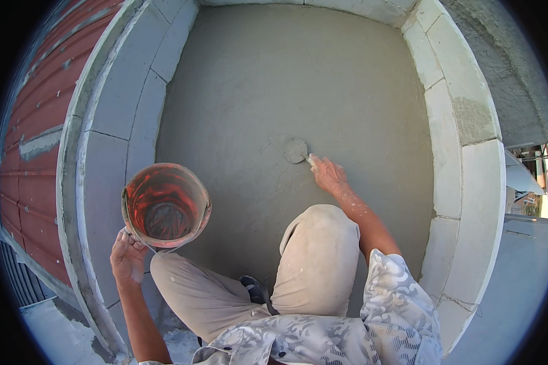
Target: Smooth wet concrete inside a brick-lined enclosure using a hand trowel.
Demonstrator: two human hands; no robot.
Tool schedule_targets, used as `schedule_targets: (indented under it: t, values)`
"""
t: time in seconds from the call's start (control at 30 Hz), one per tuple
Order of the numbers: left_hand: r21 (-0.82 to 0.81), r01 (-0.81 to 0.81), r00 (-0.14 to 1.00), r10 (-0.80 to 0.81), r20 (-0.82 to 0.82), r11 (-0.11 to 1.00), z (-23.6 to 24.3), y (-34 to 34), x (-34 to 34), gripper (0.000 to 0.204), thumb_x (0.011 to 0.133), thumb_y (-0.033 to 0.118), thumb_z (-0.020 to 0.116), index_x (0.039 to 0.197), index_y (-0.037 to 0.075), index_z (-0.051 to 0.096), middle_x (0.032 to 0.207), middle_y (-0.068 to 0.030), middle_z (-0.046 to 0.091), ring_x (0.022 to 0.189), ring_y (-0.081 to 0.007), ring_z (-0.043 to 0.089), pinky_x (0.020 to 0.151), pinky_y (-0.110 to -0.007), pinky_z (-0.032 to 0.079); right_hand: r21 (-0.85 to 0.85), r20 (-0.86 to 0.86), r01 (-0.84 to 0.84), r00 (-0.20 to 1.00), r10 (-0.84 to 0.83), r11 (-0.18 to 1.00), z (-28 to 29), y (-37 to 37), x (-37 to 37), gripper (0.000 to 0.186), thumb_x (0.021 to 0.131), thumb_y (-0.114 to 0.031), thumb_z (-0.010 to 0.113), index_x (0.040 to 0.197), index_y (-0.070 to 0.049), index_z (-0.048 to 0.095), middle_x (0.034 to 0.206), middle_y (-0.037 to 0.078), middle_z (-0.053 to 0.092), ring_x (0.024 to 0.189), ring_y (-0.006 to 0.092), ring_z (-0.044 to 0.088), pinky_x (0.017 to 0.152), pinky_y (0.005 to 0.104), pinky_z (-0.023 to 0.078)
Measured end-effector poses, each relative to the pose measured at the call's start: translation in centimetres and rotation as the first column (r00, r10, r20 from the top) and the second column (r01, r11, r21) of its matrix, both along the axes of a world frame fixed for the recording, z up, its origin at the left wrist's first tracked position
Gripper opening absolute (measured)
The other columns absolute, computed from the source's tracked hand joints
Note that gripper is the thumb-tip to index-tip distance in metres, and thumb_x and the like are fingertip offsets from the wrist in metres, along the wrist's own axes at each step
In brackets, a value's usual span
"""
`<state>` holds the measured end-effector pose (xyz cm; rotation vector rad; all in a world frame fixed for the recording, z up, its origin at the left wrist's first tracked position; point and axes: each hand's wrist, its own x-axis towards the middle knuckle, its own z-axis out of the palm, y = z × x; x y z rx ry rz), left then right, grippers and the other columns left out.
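Observation:
Wet grey mortar [298,73] covers the floor in front of me, smooth over most of it and rougher around the trowel. My right hand [330,174] is closed round the pale handle of a small trowel [295,149]. Its rounded blade is smeared with mortar and lies on the surface, near the middle of the floor. At the left, my left hand [128,255] grips a red bucket [167,210] by its near rim, where the wire handle hangs. The bucket is tilted with its mouth toward me; grey residue coats the inside, and the bottom looks nearly bare.
Low walls of pale blocks [460,182] enclose the floor at left, right and far side. Beyond the left wall slopes a red metal sheet roof [33,155]. My bent knees [319,249] and a dark shoe [251,289] are close to the mortar's near edge.

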<state>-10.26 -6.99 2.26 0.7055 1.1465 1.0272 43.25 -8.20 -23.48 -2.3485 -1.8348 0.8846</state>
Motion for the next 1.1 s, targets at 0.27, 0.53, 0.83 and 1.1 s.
schedule_targets:
  t: [0.27, 0.53, 0.83, 1.1]
  values:
    - [0.013, -0.026, 0.999, 0.026, -0.021, 1.000, 1.1, -1.0, 0.7, 0.035, 0.096, 0.023, 0.061, 0.123, 0.001, 0.055, 0.099, -0.0023, 0.065, 0.089, -0.0151, 0.067, 0.087, -0.033, 0.053, 0.091, 0.080, 0.426, 0.898, -0.433, 0.900, -0.6, 5.2, 8.1, 0.050, 0.101, -0.029, 0.056, 0.148, -0.017, 0.047, 0.122, 0.022, 0.066, 0.116, 0.0423, 0.063, 0.096, 0.0529, 0.051]
    - [0.010, -0.005, 1.000, 0.005, -0.028, 1.000, 1.3, -0.7, 1.4, 0.035, 0.096, 0.022, 0.060, 0.123, 0.000, 0.055, 0.101, -0.0030, 0.066, 0.091, -0.0148, 0.066, 0.088, -0.033, 0.053, 0.088, -0.083, 0.696, 0.718, -0.692, 0.712, -3.7, 6.6, 7.1, 0.050, 0.098, -0.029, 0.058, 0.144, -0.008, 0.051, 0.127, 0.023, 0.065, 0.117, 0.0434, 0.062, 0.100, 0.0532, 0.050]
    - [-0.005, 0.029, 1.000, -0.029, 0.001, 1.000, 0.3, 0.1, 1.9, 0.041, 0.095, 0.025, 0.061, 0.126, 0.000, 0.054, 0.098, -0.0019, 0.061, 0.086, -0.0143, 0.060, 0.086, -0.032, 0.050, -0.008, -0.031, 0.166, 0.986, -0.167, 0.986, -1.3, 2.9, 1.1, 0.052, 0.101, -0.033, 0.056, 0.149, -0.015, 0.046, 0.128, 0.022, 0.063, 0.119, 0.0418, 0.061, 0.098, 0.0526, 0.050]
    - [0.037, 0.098, 0.995, -0.099, 0.021, 0.995, 0.8, -0.4, 0.1, 0.046, 0.095, 0.028, 0.061, 0.130, -0.001, 0.052, 0.114, -0.0077, 0.066, 0.104, -0.0186, 0.066, 0.095, -0.035, 0.050, 0.072, 0.082, 0.932, 0.350, -0.933, 0.356, -2.8, -10.5, 14.5, 0.041, 0.101, -0.029, 0.055, 0.136, -0.007, 0.051, 0.121, 0.022, 0.067, 0.114, 0.0420, 0.064, 0.093, 0.0523, 0.052]
